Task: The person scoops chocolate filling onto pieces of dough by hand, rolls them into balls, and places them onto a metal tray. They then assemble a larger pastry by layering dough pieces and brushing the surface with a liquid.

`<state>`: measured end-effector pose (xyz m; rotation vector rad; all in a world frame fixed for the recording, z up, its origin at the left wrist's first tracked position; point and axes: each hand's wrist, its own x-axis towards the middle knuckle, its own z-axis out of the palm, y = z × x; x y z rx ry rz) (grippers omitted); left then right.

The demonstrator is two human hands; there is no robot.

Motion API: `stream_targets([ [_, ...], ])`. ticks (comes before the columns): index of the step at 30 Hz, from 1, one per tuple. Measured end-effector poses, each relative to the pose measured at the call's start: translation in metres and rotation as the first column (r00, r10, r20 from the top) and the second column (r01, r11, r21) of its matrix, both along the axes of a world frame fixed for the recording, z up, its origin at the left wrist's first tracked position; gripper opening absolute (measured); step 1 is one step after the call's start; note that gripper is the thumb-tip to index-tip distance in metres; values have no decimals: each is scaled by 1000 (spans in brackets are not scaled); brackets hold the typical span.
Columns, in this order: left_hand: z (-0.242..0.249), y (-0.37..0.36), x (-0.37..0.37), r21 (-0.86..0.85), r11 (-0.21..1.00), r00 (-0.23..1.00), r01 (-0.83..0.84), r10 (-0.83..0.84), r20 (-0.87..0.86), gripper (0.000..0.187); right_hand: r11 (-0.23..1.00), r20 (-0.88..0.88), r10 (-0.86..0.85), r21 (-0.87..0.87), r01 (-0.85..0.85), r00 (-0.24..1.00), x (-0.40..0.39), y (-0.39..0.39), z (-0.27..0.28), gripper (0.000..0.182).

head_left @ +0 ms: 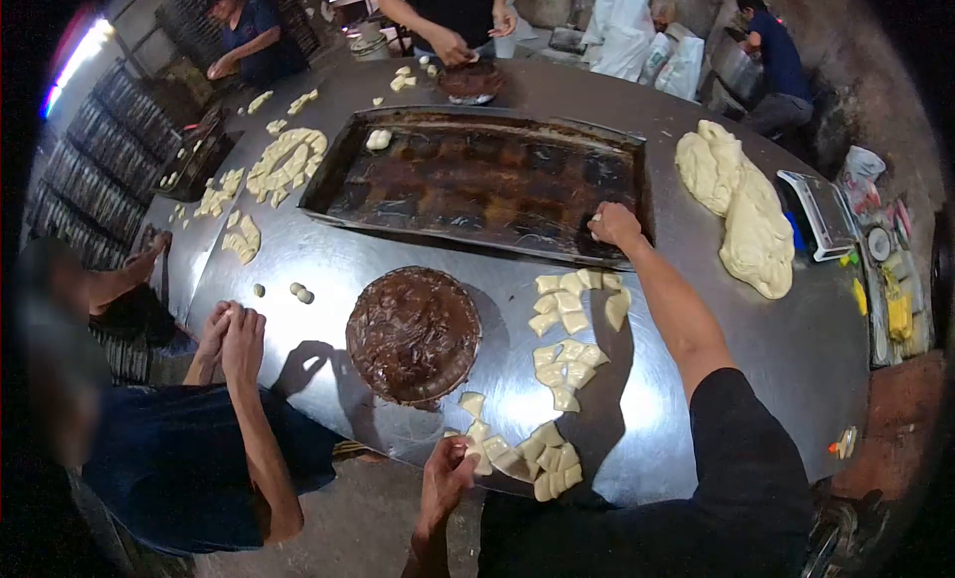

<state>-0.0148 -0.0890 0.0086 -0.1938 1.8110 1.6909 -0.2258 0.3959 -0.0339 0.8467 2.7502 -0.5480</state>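
Note:
My left hand (448, 479) is at the table's near edge, its fingers closed on a piece of pale dough (479, 452) beside a cluster of cut dough pieces (549, 459). My right hand (617, 226) reaches over the near right corner of a large dark baking tray (468, 242). Its fingers are curled around a small dough ball (595, 222), mostly hidden. Two or three dough balls (378, 139) sit in the tray's far left corner. Left of my arms stands a round bowl of dark brown filling (413, 334). More cut dough (569, 367) lies between bowl and right arm.
A big dough mass (741, 205) and a scale (818, 215) are at the right. A co-worker's hands (237, 339) are close on the left; other people work across the metal table (657, 419). More cut dough (286, 163) lies left of the tray.

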Motion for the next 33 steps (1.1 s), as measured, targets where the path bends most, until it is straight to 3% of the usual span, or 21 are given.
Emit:
stream_targets([
  [2,9,1,1,-18,1000,1000,-21,21,-7,38,997,93,38,60,-43,995,-7,-11,-6,45],
  [5,3,7,8,-69,998,999,-8,5,-46,58,991,-27,39,128,-35,999,21,-41,17,50],
  [6,-3,11,10,-59,998,1000,-11,11,-5,54,979,-45,74,192,-65,996,33,-56,38,50],
  [7,-8,20,11,18,999,996,-28,29,-79,46,963,-294,204,234,-136,934,51,-68,39,44],
  [8,-9,33,10,62,997,997,-44,48,-58,39,965,-394,232,-18,-260,889,69,-79,44,43],
  [9,-10,45,8,105,993,997,-61,66,-36,32,893,-501,140,-308,-327,854,97,-98,52,41],
  [10,-15,58,7,189,979,997,-78,80,-5,28,831,-356,92,-487,-269,930,124,-119,65,41],
  [11,-20,71,6,270,958,995,-96,92,30,25,689,-382,83,-645,-330,920,154,-133,59,39],
  [13,-18,102,8,347,936,998,-65,53,44,21,474,-471,176,-729,-494,864,211,-154,46,42],
  [14,-14,118,10,356,934,999,-44,29,46,20,425,-421,174,-783,-453,890,240,-160,52,40],
  [16,-8,144,23,443,895,997,53,-68,19,18,621,-328,89,-720,-310,940,283,-169,68,35],
  [17,-5,153,31,385,911,989,150,-141,-52,18,671,-396,6,-679,-297,918,301,-166,69,32],
  [18,-5,161,40,382,909,986,167,-161,-50,18,714,-462,-73,-642,-277,884,317,-164,69,28],
  [20,-1,174,54,314,899,950,305,-265,-165,19,695,-387,-168,-699,-169,907,343,-147,66,19],
  [22,7,179,63,292,909,954,299,-271,-130,21,395,-258,-296,-910,-128,920,363,-133,66,15],
  [24,12,180,73,427,888,985,170,-144,-93,21,22,-129,-374,-991,-130,918,377,-129,56,24],
  [25,18,179,75,398,889,974,225,-218,-64,20,16,-138,-356,-990,-142,924,380,-130,58,24],
  [27,16,180,89,438,877,981,196,-171,-96,21,-147,-81,-493,-974,-175,866,384,-141,65,35],
  [28,11,181,96,483,856,983,183,-144,-117,23,-160,-95,-461,-969,-188,882,384,-149,68,35],
  [30,-20,179,110,365,927,978,89,-11,-210,29,-197,-74,-652,-944,-263,755,379,-166,71,42],
  [33,-38,167,122,130,991,935,23,24,-354,38,-227,-29,-666,-944,-240,745,363,-198,62,45],
])
